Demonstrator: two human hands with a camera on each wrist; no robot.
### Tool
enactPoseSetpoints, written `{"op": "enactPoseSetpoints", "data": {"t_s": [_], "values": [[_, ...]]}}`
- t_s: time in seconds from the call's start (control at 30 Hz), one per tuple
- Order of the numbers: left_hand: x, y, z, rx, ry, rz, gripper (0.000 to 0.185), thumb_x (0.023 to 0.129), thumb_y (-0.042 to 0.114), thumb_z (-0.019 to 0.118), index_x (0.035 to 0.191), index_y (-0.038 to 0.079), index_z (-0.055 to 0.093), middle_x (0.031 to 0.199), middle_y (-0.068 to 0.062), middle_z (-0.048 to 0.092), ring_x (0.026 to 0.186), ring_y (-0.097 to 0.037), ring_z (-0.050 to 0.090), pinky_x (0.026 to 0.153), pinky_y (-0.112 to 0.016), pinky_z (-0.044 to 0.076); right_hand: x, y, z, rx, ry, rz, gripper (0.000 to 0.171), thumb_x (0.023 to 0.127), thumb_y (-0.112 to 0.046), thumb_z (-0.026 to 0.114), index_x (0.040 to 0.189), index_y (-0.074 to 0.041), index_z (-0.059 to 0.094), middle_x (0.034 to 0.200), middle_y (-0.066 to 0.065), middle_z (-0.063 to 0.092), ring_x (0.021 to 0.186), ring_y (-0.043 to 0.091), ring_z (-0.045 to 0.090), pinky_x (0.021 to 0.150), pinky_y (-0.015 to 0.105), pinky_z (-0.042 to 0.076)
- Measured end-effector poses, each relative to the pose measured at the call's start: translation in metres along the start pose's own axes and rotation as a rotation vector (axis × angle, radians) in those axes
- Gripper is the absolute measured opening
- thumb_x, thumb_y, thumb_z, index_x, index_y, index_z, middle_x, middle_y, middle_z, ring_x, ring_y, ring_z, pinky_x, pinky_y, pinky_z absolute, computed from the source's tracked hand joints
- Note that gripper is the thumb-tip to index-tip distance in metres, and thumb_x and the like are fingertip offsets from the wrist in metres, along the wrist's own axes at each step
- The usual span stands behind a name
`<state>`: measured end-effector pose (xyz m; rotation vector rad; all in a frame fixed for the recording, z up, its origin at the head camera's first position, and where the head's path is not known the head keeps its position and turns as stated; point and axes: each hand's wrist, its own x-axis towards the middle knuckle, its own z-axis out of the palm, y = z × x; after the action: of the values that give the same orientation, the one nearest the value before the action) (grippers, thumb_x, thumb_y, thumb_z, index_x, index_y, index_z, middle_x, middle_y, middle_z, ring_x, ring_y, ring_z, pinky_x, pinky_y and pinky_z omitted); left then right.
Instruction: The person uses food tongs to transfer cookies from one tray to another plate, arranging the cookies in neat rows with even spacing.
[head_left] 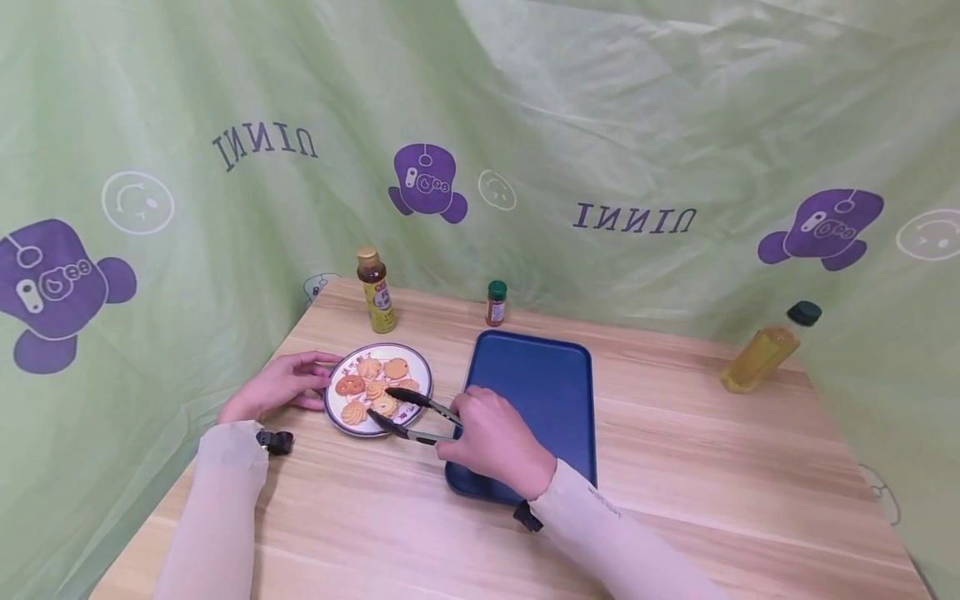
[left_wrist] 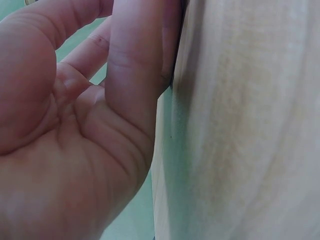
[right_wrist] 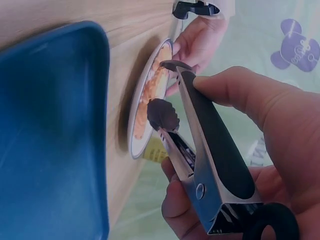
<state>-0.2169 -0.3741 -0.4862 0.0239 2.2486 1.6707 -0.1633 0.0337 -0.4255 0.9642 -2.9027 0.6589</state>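
— Where do things stand?
— Your right hand [head_left: 491,437] grips open tongs [head_left: 411,414] over the cookies [head_left: 375,385]; your left hand [head_left: 279,385], fingers relaxed, steadies the plate [head_left: 333,412] on the tabletop [head_left: 675,467].
— Next?
— Probably pinch one cookie gently, then carry it to the blue tray [head_left: 540,383].

The person wore pale cream sleeves on both arms, ending at the wrists, each wrist carrying a small black strapped device; the left hand [head_left: 279,385] and right hand [head_left: 495,440] were bare.
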Motion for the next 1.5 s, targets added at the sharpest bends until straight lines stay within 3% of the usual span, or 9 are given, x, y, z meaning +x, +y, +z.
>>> {"op": "enactPoseSetpoints", "data": {"t_s": [0.37,0.7,0.87,1.13,1.5], "values": [[0.003,0.001,0.000,0.006,-0.011,0.006,0.063,0.111,0.000,0.061,0.168,-0.009,0.037,0.135,-0.024,0.064,0.097,-0.017,0.080,0.090,-0.038,0.076,0.003,-0.002,0.001,-0.020,-0.023,0.001,0.029,0.085,-0.031,0.092,0.085,-0.008,0.073,0.083,-0.001,0.058,0.076,0.019,0.052,0.061,0.028,0.043],[0.002,0.000,-0.001,-0.001,-0.019,0.000,0.063,0.111,-0.001,0.060,0.168,-0.010,0.035,0.131,-0.019,0.065,0.097,-0.017,0.079,0.090,-0.038,0.076,0.002,-0.002,0.002,-0.011,-0.022,0.008,0.034,0.085,-0.031,0.092,0.075,-0.014,0.063,0.080,-0.001,0.055,0.074,0.019,0.050,0.059,0.027,0.040],[0.001,0.001,0.001,0.000,-0.015,0.000,0.063,0.111,0.000,0.061,0.168,-0.010,0.036,0.131,-0.019,0.065,0.098,-0.017,0.079,0.090,-0.037,0.076,0.000,-0.002,0.002,-0.001,-0.022,0.021,0.030,0.085,-0.032,0.091,0.080,-0.011,0.069,0.081,-0.001,0.055,0.073,0.018,0.050,0.058,0.026,0.039],[0.000,-0.002,0.000,-0.001,-0.002,-0.007,0.064,0.110,0.000,0.062,0.169,-0.008,0.037,0.134,-0.022,0.066,0.099,-0.017,0.080,0.091,-0.039,0.076,-0.009,0.003,0.000,0.039,-0.008,0.043,0.034,0.085,-0.032,0.091,0.101,-0.004,0.081,0.086,-0.001,0.061,0.077,0.016,0.052,0.059,0.025,0.043],[0.000,-0.002,0.000,-0.001,-0.002,-0.014,0.064,0.111,0.001,0.062,0.169,-0.007,0.037,0.136,-0.022,0.065,0.101,-0.017,0.079,0.091,-0.039,0.076,-0.037,0.021,-0.016,0.121,0.021,0.183,0.040,0.085,-0.031,0.092,0.114,-0.005,0.081,0.096,0.000,0.067,0.085,0.017,0.056,0.069,0.031,0.054]]}}
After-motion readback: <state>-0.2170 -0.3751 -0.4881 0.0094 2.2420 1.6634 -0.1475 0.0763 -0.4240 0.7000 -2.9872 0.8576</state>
